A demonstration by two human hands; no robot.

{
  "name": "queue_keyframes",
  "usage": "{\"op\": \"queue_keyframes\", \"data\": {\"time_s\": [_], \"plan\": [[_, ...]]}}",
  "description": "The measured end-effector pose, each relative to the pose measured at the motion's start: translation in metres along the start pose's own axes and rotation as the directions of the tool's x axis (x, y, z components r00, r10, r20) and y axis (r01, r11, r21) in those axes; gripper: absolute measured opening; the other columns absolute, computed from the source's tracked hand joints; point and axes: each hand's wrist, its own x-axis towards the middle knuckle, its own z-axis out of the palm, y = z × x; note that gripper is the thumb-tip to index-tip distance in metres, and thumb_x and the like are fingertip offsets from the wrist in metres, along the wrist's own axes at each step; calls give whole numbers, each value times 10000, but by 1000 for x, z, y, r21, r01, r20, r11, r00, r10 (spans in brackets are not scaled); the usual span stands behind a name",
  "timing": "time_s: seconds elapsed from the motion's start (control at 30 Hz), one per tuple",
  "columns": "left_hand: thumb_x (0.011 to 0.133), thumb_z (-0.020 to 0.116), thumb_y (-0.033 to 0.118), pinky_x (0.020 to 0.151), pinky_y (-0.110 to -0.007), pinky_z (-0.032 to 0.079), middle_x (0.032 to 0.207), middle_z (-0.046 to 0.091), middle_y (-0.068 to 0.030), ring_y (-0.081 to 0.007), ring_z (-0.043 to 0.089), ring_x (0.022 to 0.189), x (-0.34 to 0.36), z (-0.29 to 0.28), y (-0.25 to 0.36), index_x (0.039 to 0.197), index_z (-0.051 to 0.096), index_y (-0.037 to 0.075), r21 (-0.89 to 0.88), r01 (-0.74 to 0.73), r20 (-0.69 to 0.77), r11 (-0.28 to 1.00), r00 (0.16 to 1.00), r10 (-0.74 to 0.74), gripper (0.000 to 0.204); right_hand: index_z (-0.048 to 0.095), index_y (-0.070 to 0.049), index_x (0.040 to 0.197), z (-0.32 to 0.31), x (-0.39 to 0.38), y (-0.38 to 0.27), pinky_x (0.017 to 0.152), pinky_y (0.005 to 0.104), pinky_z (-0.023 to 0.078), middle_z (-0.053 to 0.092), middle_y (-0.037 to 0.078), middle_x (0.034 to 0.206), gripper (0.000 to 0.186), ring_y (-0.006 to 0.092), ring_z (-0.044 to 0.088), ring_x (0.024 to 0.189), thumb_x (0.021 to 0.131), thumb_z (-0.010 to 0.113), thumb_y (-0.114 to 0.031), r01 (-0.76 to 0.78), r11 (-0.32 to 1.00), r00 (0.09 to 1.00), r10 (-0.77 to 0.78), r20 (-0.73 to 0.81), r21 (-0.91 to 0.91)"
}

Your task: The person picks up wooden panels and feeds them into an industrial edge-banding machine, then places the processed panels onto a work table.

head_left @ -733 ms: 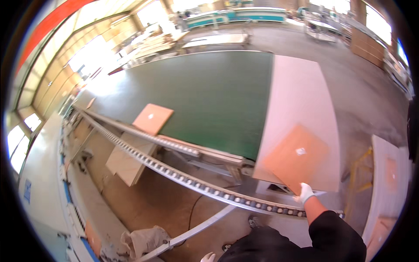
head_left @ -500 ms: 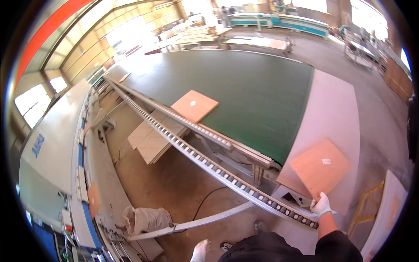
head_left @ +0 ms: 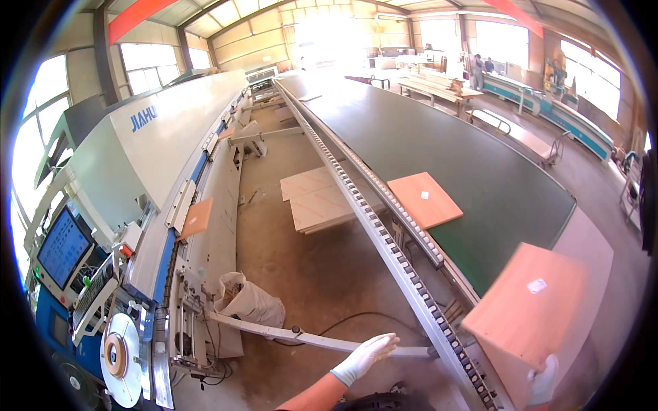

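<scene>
A white-gloved right hand, my right hand (head_left: 543, 381), grips the near edge of a rectangular reddish-wood panel (head_left: 528, 301) with a small white label on it. The panel is slightly blurred and looks raised over the pale board at the end of the green belt. My left hand (head_left: 369, 356), also in a white glove, is held out over the floor with its fingers straight and nothing in it. It is just left of the roller rail (head_left: 384, 246). A second labelled wood panel (head_left: 425, 199) lies on the belt's left edge beside the rollers.
On the left stands a long white machine (head_left: 164, 144) with a screen (head_left: 64, 247) and a tape reel (head_left: 122, 355). Another panel (head_left: 196, 219) rests in its track. A white sack (head_left: 250, 301), a crossbar (head_left: 322, 342) and stacked boards (head_left: 322, 202) lie between machine and belt (head_left: 473, 164).
My view has swung left, bringing the machine's screen and reel into sight. My left hand has risen further into view and reaches forward. My right hand still grips the panel.
</scene>
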Motion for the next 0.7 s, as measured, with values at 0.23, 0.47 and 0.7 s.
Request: {"op": "queue_keyframes", "data": {"time_s": [0.23, 0.47, 0.7], "plan": [[961, 513, 465, 1141, -386, 264, 1467, 394, -172, -257, 366, 1358, 25, 31, 30, 1439, 342, -27, -271, -97, 125, 958, 983, 135, 707, 620, -26, 983, 110, -44, -56, 587, 288, 499, 634, 40, 746, 244, 122, 587, 634, 783, 723, -123, 62, 907, 819, 192, 541, -416], [760, 757, 496, 904, -341, 466, 1121, 618, -63, -191, 590, 1035, -47, -40, 38, 1239, 532, -2, -24, -589, -234, 808, 789, 568, 727, 674, 2, 977, 193, -42, 20, 772, 303, 495, 693, 24, 878, 234, 128, 615, 844, 780, 753, -97, 297, 802, 527, 315, 789, -518], [738, 799, 435, 978, -372, 425, 1242, 569, -112, -216, 535, 1134, -114, -66, 32, 1310, 469, -42, 93, -626, -342, 775, 711, 615, 815, 676, -4, 1063, 226, -60, 44, 805, 305, 498, 697, 37, 988, 278, 130, 620, 890, 799, 741, -61, 180, 838, 405, 414, 815, -515]]}}
